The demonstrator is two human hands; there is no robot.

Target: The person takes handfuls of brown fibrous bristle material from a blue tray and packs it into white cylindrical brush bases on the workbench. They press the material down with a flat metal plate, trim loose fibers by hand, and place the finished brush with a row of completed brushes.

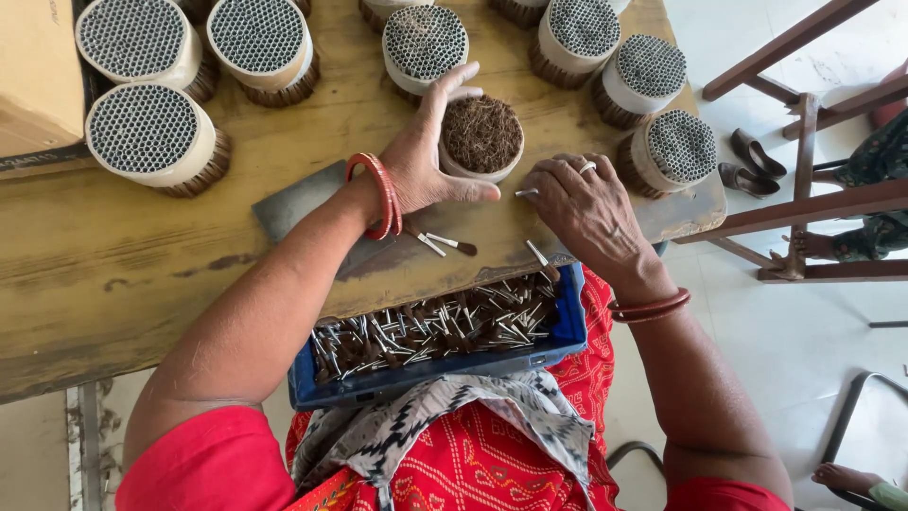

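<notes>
My left hand (427, 156) wraps around a round paper-bound bundle (481, 135) standing upright on the wooden table (113, 255), its brown fibrous top facing up. My right hand (584, 210) rests on the table just right of the bundle, fingertips pinching a thin silver stick with a brown tip (526, 192). Two loose sticks (441, 242) lie on the table below my left hand. A blue tray (570, 322) on my lap holds several more of these sticks.
Several other round bundles with grey dotted tops stand across the table's far side, such as one at left (144, 131) and one at right (679, 147). A cardboard box (36, 76) sits far left. A wooden frame (804, 208), sandals (747, 163) and another person's foot (842, 473) are on the floor right.
</notes>
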